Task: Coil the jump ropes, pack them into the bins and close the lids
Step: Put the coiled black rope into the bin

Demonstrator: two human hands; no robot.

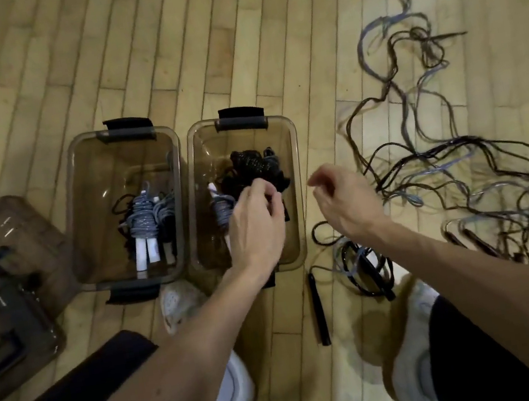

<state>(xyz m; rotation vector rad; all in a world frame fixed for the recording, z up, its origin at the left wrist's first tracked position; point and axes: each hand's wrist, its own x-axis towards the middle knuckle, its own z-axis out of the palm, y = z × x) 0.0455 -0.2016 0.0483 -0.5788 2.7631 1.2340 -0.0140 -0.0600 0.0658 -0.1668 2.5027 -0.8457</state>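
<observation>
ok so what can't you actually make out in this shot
- Head view: near end of the right bin, hidden by the left hand and forearm.
- Whether that hand pinches the black coil: fingers curl over it.
- How many loose ropes: tangled, blurred.
- The lids: dark, cut by left edge.

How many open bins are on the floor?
2: the left bin, holding coiled grey ropes, and the right bin just beside it, under the left hand. No others visible.
</observation>
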